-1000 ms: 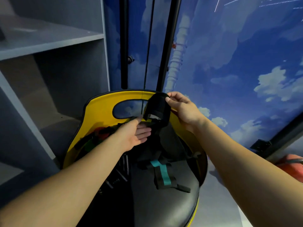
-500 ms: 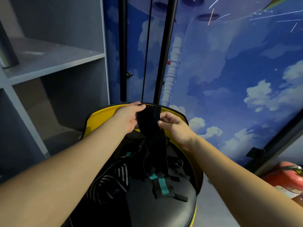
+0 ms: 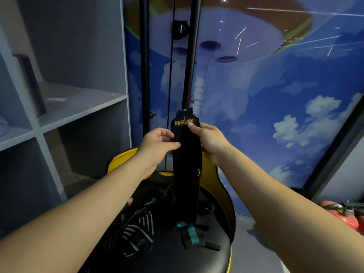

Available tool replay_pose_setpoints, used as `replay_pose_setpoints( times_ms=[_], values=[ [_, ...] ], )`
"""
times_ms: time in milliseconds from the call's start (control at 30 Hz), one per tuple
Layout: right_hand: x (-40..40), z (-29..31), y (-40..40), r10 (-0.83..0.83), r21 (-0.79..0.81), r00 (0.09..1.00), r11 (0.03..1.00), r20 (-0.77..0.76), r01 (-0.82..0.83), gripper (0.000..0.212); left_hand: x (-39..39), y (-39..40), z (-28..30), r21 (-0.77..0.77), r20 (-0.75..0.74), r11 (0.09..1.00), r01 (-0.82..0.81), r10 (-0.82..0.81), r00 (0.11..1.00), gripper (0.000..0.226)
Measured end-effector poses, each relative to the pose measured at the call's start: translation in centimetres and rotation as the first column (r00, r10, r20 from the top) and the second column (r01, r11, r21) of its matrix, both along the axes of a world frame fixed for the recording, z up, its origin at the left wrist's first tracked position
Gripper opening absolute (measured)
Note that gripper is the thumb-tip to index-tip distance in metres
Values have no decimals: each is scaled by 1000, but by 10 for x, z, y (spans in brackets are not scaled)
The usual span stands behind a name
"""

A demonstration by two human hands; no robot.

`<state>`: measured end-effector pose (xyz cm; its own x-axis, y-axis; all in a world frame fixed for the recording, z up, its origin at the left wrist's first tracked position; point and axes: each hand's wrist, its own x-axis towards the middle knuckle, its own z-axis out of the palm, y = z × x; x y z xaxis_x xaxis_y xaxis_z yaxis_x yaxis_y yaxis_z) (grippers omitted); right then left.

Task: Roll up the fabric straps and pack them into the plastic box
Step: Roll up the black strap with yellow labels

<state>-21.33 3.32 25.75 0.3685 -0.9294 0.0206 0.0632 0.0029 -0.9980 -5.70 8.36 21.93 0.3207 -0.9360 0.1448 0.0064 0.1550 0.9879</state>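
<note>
I have the black strap [image 3: 187,164] held up in front of me, above the chair, its long axis running nearly straight up and down. The top end, with a yellow-lettered label [image 3: 184,121], points up toward the wall; the lower end hangs down toward the chair seat [image 3: 177,259], among the other straps, and I cannot tell exactly where it ends. I hold it this way, I think, so the length falls free and untwisted and I can find an end to start the roll from.

My right hand [image 3: 208,140] pinches the strap near its top, thumb pressed on the front just under the label, the fingers behind it out of sight. My left hand [image 3: 157,142] is beside the strap's left edge a little lower, thumb tip touching the fabric, fingers loosely curled; it steadies the strap more than it grips it, though I cannot tell whether the fingers behind it close on the cloth.

Below, on the seat, lie the other straps waiting their turn: a black-and-white striped strap [image 3: 136,233] to the left and a teal-marked strap [image 3: 190,233] nearer the middle, in a loose tangle. The yellow chair back [image 3: 120,160] rises behind them. No plastic box shows from here, so packing looks some way off. To the left stands a grey shelf unit [image 3: 78,101]; behind is a sky-painted wall [image 3: 275,115].
</note>
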Motion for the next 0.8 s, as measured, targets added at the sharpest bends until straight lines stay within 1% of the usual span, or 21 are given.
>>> replay_pose_setpoints(
  times_ms=[67, 133, 200, 267, 400, 467, 533, 633, 733, 800],
  values=[
    [-1, 9, 7, 19, -41, 999, 999, 33, -18, 27, 0, 8, 13, -1, -107, 1000, 14, -14, 994, 22],
    [-2, 15, 15, 48, -98, 998, 994, 50, -43, 27, 3, 16, 30, -8, -178, 999, 40, -41, 983, 18],
    [-3, 22, 24, 106, -152, 993, 984, 60, -96, 27, 4, 22, 48, -27, -194, 996, 84, -87, 977, 21],
    [-5, 27, 31, 143, -194, 988, 972, 53, -130, 27, 3, 26, 64, -51, -178, 996, 74, -82, 981, 17],
    [-12, 40, 43, 112, -246, 993, 964, 25, -103, 25, -3, 33, 87, -129, -69, 991, 29, -38, 997, 11],
    [-16, 51, 48, 81, -284, 995, 957, 58, -61, 22, -5, 39, 97, -162, -8, 987, 15, -17, 1000, 11],
    [-18, 64, 54, 31, -349, 996, 937, 88, 2, 20, -8, 47, 108, -200, 19, 980, 17, -13, 1000, 13],
    [-19, 83, 64, -27, -452, 996, 890, 82, 62, 19, -10, 60, 126, -250, 77, 968, 20, -1, 997, 15],
    [-19, 102, 76, -44, -515, 997, 855, 56, 67, 17, -10, 76, 144, -302, 223, 953, 9, 61, 973, 9],
    [-20, 113, 86, -55, -547, 998, 834, 43, 70, 16, -10, 90, 154, -314, 311, 949, 34, 69, 948, 7]
  ],
)
